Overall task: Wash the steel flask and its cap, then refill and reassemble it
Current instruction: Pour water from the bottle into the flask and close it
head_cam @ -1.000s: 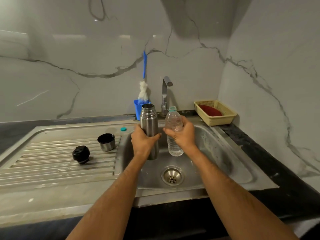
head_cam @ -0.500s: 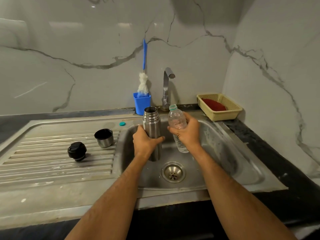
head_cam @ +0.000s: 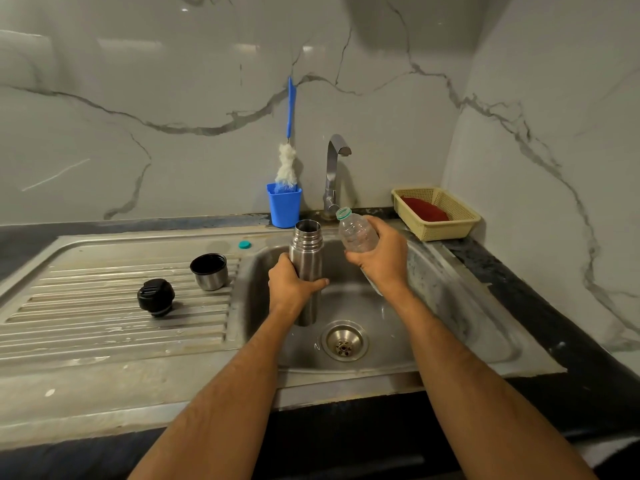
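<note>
My right hand (head_cam: 381,259) grips the uncapped plastic bottle (head_cam: 356,233), its neck tilted left toward the steel flask (head_cam: 306,258); my left hand (head_cam: 292,280) clasps that flask upright over the sink (head_cam: 450,306), mouth open just beside the bottle.

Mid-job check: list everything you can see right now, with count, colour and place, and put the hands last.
flask: 1, steel, upright over the sink, mouth open
water bottle: 1, clear, uncapped, tilted toward the flask
bottle cap: 1, teal, on the sink edge
cup lid: 1, steel with dark inside, on the drainboard
stopper: 1, black, on the drainboard
sink: 1, steel
tap: 1, chrome, behind the sink
holder: 1, blue, beside the tap
brush: 1, blue handle, white head, in the holder
basket: 1, beige, back right, red thing inside
left hand: grips the flask
right hand: holds the water bottle
</note>
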